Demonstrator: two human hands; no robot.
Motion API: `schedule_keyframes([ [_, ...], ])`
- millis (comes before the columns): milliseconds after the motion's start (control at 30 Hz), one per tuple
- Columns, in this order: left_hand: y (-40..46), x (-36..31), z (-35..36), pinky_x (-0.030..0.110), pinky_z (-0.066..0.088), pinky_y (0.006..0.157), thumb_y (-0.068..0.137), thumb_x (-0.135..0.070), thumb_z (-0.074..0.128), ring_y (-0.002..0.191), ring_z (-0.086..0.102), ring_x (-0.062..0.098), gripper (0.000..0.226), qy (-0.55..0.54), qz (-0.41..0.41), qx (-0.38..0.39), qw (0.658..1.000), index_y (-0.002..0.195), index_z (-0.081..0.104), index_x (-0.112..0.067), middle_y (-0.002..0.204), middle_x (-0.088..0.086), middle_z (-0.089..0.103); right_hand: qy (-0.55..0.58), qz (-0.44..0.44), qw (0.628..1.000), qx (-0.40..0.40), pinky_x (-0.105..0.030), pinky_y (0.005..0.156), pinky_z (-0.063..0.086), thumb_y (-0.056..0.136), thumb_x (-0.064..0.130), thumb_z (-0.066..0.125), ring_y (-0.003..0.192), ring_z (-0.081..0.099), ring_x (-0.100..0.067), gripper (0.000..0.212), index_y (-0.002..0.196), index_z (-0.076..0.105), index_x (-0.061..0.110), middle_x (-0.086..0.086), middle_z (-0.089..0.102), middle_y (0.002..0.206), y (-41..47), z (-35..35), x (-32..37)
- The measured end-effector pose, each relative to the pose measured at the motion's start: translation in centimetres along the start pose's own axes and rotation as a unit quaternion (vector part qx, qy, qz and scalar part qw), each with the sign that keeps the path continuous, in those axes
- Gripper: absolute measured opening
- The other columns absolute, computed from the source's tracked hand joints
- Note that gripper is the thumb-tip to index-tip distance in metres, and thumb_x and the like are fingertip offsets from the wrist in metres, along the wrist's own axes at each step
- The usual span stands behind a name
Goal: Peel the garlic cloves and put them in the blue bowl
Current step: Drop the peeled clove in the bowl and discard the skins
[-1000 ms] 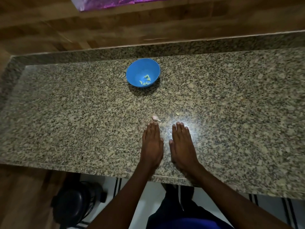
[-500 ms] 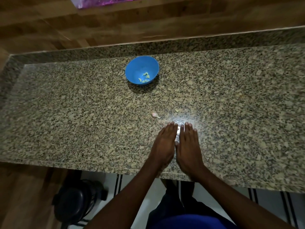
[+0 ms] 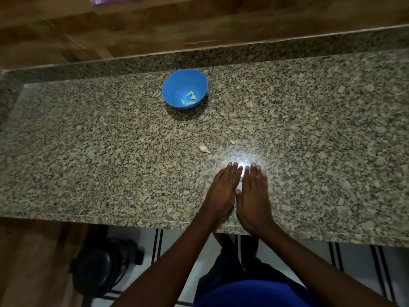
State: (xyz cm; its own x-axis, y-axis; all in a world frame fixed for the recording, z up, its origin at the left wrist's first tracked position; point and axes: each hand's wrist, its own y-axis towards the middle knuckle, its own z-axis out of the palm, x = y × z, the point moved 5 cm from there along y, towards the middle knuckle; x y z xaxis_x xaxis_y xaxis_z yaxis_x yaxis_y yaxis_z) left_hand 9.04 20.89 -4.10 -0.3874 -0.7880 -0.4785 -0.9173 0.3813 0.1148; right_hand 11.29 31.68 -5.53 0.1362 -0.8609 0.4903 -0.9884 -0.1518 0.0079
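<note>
Granite counter [image 3: 110, 151] under both palms: left hand [image 3: 222, 193] and right hand [image 3: 254, 196] flat, fingers straight, grasping nothing. 1 unpeeled garlic clove [image 3: 204, 149] just beyond the fingertips, blue bowl [image 3: 185, 88] farther back, holding peeled pieces. Likely risk: nudging the clove away, losing pale scraps on speckled stone.

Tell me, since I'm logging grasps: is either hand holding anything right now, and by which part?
Nothing is held. The left hand and right hand lie flat, fingers straight, on the counter; the unpeeled clove lies untouched beyond them.
</note>
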Motion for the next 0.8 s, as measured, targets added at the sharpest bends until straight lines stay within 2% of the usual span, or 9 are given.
schedule_keyframes([
  [133,-0.9,1.6,-3.2,0.027,0.042,0.108,0.099,-0.003,0.048,0.124,0.058,0.019,0.038,-0.062,-0.160,-0.123,0.977,0.134,0.062,-0.007,0.133,0.010,0.065,0.059,-0.021,0.998,0.015,-0.043,0.126,0.004,0.107,0.027,0.024,0.155,-0.005,-0.023,0.060,0.159,0.008,0.003,-0.016,0.001,0.167,1.5,-0.3,0.3],
  [233,-1.7,1.8,-3.9,0.031,0.044,0.089,0.094,0.004,0.056,0.104,0.053,0.025,0.037,-0.024,-0.178,-0.132,0.975,0.130,0.063,-0.004,0.116,0.012,0.064,0.103,0.009,0.994,-0.037,-0.037,0.125,0.016,0.105,0.020,0.029,0.154,0.016,-0.023,0.054,0.157,0.025,0.004,-0.013,0.021,0.165,1.7,-2.9,-2.0],
  [300,-1.7,0.9,-3.1,0.034,0.043,0.081,0.092,0.004,0.060,0.100,0.046,0.025,0.042,0.010,-0.175,-0.107,0.979,0.134,0.058,-0.002,0.112,0.013,0.055,0.098,0.038,0.990,-0.096,-0.040,0.116,0.035,0.098,0.005,0.043,0.137,0.047,-0.031,0.047,0.145,0.048,0.000,-0.019,0.050,0.147,1.5,-4.8,-3.9],
  [367,-1.1,-0.2,-2.2,0.033,0.040,0.079,0.097,-0.005,0.057,0.094,0.044,0.022,0.030,-0.040,-0.208,-0.093,0.973,0.127,0.058,-0.007,0.108,0.014,0.049,0.068,0.047,0.988,-0.133,-0.040,0.095,0.046,0.092,-0.002,0.052,0.107,0.061,-0.036,0.038,0.129,0.063,0.001,-0.019,0.068,0.116,1.1,-5.9,-4.9],
  [433,-0.1,-1.3,-1.5,0.037,0.041,0.077,0.101,-0.008,0.051,0.088,0.045,0.022,0.015,-0.098,-0.202,-0.075,0.972,0.114,0.057,-0.010,0.102,0.014,0.047,0.026,0.029,0.991,-0.126,-0.037,0.078,0.040,0.092,0.003,0.055,0.091,0.056,-0.035,0.029,0.118,0.068,0.002,-0.014,0.064,0.097,0.9,-6.4,-4.9],
  [467,0.4,-1.9,-1.4,0.035,0.041,0.075,0.100,-0.004,0.050,0.085,0.046,0.020,0.018,-0.098,-0.181,-0.065,0.976,0.115,0.058,-0.011,0.099,0.011,0.047,0.014,0.028,0.994,-0.108,-0.035,0.073,0.035,0.091,0.003,0.058,0.089,0.053,-0.033,0.025,0.114,0.068,0.002,-0.013,0.060,0.094,0.9,-6.3,-4.7],
  [533,1.0,-1.7,-1.2,0.029,0.041,0.072,0.096,0.005,0.051,0.082,0.047,0.017,0.030,-0.085,-0.163,-0.054,0.981,0.122,0.060,-0.007,0.098,0.003,0.048,0.010,0.037,0.997,-0.068,-0.032,0.067,0.030,0.087,0.003,0.066,0.088,0.047,-0.028,0.019,0.107,0.066,0.004,-0.010,0.054,0.092,1.0,-5.8,-4.2],
  [667,1.8,0.4,-2.8,0.013,0.042,0.078,0.096,0.003,0.054,0.092,0.047,0.016,0.023,-0.086,-0.172,-0.052,0.980,0.114,0.062,-0.008,0.109,0.009,0.052,0.029,0.009,0.999,-0.024,-0.032,0.059,0.031,0.083,0.003,0.070,0.075,0.041,-0.021,0.015,0.092,0.059,0.008,0.000,0.042,0.082,1.3,-4.9,-3.0],
  [800,2.3,0.3,-1.5,0.030,0.047,0.076,0.078,0.002,0.075,0.096,0.048,0.025,0.048,-0.052,-0.122,0.041,0.990,0.124,0.061,-0.001,0.111,0.012,0.051,0.049,0.011,0.999,-0.019,-0.034,0.057,0.028,0.083,0.007,0.069,0.070,0.038,-0.017,0.017,0.082,0.054,0.013,0.005,0.038,0.077,1.9,-4.9,-1.8],
])
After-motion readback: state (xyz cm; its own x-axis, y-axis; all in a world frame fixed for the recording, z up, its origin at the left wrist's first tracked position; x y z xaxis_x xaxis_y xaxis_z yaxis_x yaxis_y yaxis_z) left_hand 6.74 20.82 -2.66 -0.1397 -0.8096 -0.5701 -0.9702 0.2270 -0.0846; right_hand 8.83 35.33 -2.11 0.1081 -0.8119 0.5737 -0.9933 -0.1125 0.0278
